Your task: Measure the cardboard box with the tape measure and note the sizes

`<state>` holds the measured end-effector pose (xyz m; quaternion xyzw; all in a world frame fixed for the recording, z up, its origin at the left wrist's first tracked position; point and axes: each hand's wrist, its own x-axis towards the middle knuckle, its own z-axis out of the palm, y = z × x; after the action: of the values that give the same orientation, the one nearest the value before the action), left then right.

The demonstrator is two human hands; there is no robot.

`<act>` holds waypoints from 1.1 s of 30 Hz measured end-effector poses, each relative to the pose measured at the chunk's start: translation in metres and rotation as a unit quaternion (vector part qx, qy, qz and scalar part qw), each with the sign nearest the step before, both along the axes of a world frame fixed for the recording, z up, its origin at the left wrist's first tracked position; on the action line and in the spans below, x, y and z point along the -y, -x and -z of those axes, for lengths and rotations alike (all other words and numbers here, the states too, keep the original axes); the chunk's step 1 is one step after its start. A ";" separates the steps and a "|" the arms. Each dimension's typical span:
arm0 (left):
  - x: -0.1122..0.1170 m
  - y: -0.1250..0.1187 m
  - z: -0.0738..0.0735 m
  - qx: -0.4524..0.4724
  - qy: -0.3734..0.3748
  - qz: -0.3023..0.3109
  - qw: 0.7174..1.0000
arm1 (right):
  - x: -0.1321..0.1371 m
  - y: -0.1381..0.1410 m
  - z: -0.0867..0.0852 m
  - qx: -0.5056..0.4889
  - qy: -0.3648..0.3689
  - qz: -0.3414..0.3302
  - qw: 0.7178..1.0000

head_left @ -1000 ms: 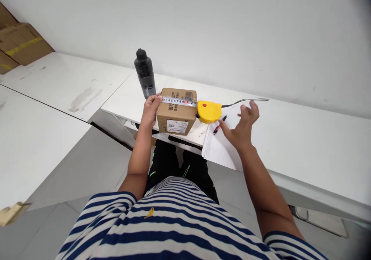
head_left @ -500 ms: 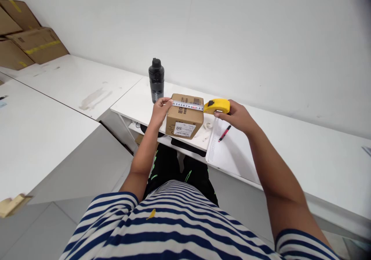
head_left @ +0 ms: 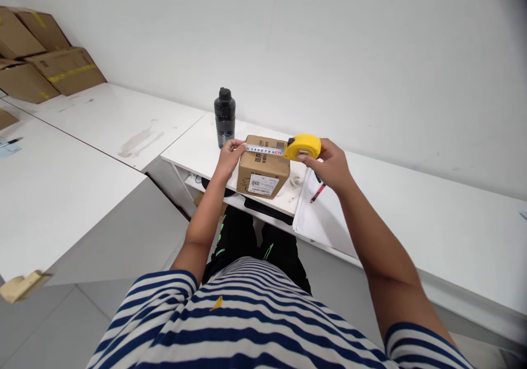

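Note:
A small cardboard box with a white label on its near side stands on the white table in front of me. A tape measure with a yellow case has its white blade stretched across the box's top. My left hand is closed at the box's left edge, pinching the blade's end with thumb and fingers. The yellow case sits in my closed right hand, over the top's right edge. Part of the box's top is hidden under the blade and case.
A dark water bottle stands behind the box. To the right, a red and black pen lies on white paper, near a small white roll. Several larger cartons are stacked far left. A gap separates the left table from mine.
My right hand has moved left with the tape case, which now overlaps the box's right edge. Less of the blade shows. My left hand still pinches its end.

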<state>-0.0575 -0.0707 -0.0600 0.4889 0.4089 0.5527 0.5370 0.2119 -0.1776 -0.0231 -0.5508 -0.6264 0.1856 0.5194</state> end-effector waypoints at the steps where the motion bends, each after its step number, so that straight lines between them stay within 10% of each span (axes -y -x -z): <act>1: 0.001 0.001 -0.002 0.000 0.008 0.004 1.000 | 0.001 0.009 -0.006 0.025 -0.015 0.007 1.000; 7: 0.022 0.013 -0.020 0.002 0.001 0.055 0.998 | -0.002 0.067 -0.034 0.133 -0.048 -0.028 0.990; 14: 0.036 0.026 -0.041 -0.022 -0.104 0.005 0.994 | -0.005 0.088 -0.022 0.103 -0.077 0.044 0.991; 18: 0.007 0.020 -0.032 -0.058 -0.137 0.038 0.988 | -0.024 0.075 -0.011 0.020 -0.040 0.132 0.990; 22: -0.001 -0.008 -0.012 -0.009 -0.014 0.131 0.991 | -0.058 0.060 -0.006 0.033 0.037 0.177 0.983; 29: 0.074 -0.046 0.008 -0.123 -0.002 -0.039 0.992 | -0.074 0.047 -0.006 0.132 0.062 0.150 0.978; 33: 0.069 -0.041 0.003 -0.150 -0.029 -0.048 0.987 | -0.057 0.049 -0.005 0.147 0.047 0.101 0.983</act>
<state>-0.0168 -0.1396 -0.0626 0.5612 0.4917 0.5102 0.4278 0.1629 -0.1206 -0.0181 -0.6565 -0.6275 0.0788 0.4111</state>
